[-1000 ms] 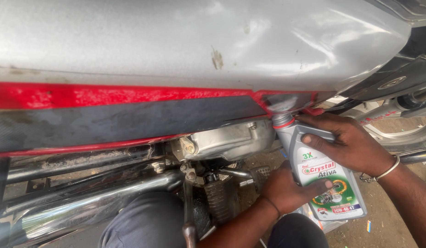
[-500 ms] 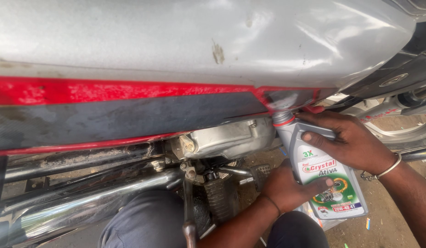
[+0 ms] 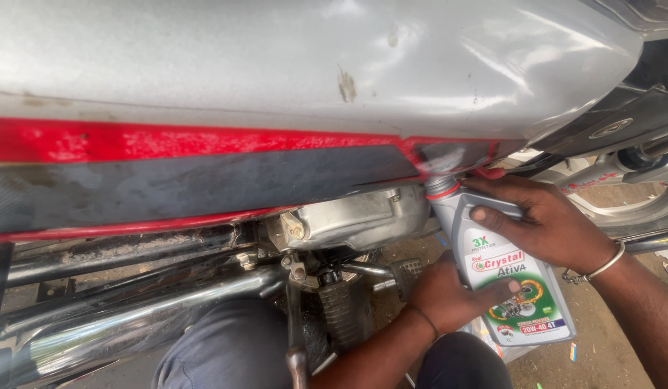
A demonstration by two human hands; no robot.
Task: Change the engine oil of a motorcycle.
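Right hand grasps the upper body of the oil bottle, thumb pressed flat on its front, fingers wrapped round the back near the neck. Left hand grips the lower half from below, thumb across the label. Bottle: grey plastic, flat-sided, red ring at the neck, white and green label with a picture of engine parts. It is tilted, neck up and to the left, base down to the right. Neck sits tight under the silver fuel tank, right at the tank's red stripe; the cap end is hidden there, can't tell if it is open. Silver bangle on the right wrist. Just left of the bottle is the engine casing, close to touching. Below it a footpeg and a chrome exhaust pipe. Tight space above and left; open dirt ground to the right and below the bottle base. Person's knee in dark trousers at bottom.
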